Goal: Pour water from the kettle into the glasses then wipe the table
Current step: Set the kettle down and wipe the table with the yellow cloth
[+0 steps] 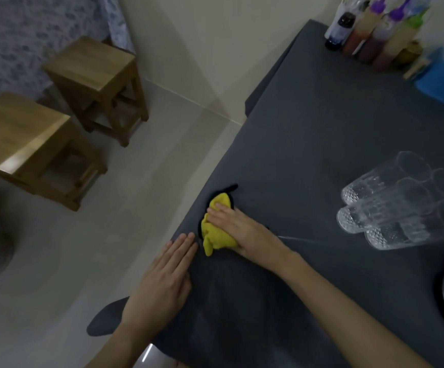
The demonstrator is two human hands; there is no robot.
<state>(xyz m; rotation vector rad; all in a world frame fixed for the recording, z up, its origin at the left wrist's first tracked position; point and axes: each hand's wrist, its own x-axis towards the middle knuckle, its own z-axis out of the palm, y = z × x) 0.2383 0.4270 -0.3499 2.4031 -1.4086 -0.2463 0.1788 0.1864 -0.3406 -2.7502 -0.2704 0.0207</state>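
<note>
A dark grey cloth covers the counter [321, 134], matte and smooth. Two square wooden stools [96, 83] stand on the pale floor. Clear cut-pattern glasses [390, 208] cluster at the right. The left hand [162, 282] lies flat, fingers together, at the counter edge. The right hand [239, 227] presses down on a crumpled yellow rag [215, 235].

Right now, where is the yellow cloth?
The yellow cloth lies near the table's left edge, pressed under the right hand, beside the left hand.
</note>
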